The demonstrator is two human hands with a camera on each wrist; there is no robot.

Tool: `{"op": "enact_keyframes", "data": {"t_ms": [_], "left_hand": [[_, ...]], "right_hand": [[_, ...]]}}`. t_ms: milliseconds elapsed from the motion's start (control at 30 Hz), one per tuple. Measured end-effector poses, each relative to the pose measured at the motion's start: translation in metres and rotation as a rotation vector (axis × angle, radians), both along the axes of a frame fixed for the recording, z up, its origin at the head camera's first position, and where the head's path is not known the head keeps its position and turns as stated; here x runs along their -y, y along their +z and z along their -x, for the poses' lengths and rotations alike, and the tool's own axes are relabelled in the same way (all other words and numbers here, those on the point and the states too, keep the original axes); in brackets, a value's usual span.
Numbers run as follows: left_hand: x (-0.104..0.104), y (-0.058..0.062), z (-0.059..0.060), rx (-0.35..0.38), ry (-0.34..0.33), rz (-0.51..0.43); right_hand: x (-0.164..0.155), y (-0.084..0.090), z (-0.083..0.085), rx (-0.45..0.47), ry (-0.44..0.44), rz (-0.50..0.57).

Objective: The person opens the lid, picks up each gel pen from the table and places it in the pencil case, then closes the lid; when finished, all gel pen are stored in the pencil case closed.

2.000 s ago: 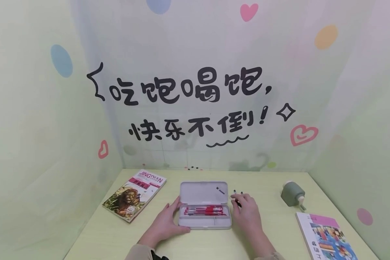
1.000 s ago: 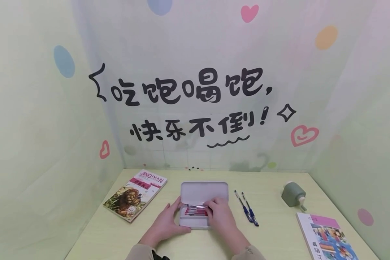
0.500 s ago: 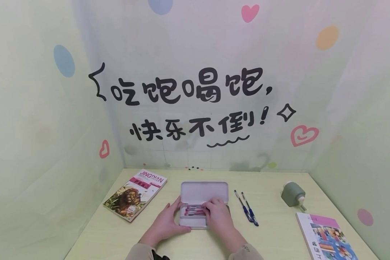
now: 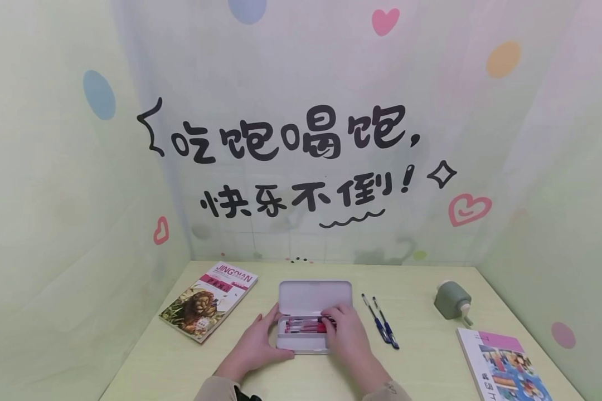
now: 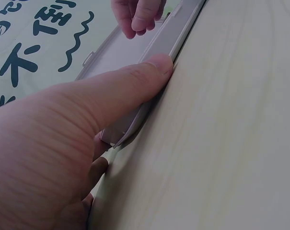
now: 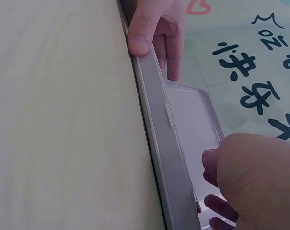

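Your right hand lies inside the open pencil case, its fingers curled down onto the red pens in the tray; whether they actually pinch a pen you cannot tell, since the knuckles hide the tips. Your left hand steadies the case from its 9 o'clock end, thumb pressed along the front wall and fingers bent round the corner, gripping it.

The case sits mid-counter, lid raised toward 12 o'clock, so the lid blocks any reach straight ahead from the tray. Just beside your right hand, at 3 o'clock, two blue pens lie side by side on the counter, apart from the case and right in the path of a sideways move. Farther out at 2 o'clock stands a green pencil sharpener, and at 4 o'clock a book with a pink band lies near the counter's right edge. At 10 o'clock from the case rests a lion-cover book, angled, well apart from your left hand.

Walls close the counter on three sides. Bare counter shows between the blue pens and the sharpener, and along the near edge on both sides of your arms.
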State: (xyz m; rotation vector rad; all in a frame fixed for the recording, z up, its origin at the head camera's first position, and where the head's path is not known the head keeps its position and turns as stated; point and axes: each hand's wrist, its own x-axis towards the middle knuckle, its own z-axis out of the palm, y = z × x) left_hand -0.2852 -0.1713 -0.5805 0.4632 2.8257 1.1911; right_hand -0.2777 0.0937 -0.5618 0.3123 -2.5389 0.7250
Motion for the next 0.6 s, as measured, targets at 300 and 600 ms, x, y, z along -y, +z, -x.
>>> {"op": "enact_keyframes", "data": {"t_ms": [300, 600], "left_hand": [[0.000, -0.001, 0.002, 0.009, 0.014, 0.006], [0.000, -0.001, 0.001, 0.013, 0.008, 0.005]], "right_hand": [[-0.043, -0.003, 0.004, 0.060, -0.112, 0.105], [-0.077, -0.002, -0.002, 0.068, -0.231, 0.162]]}}
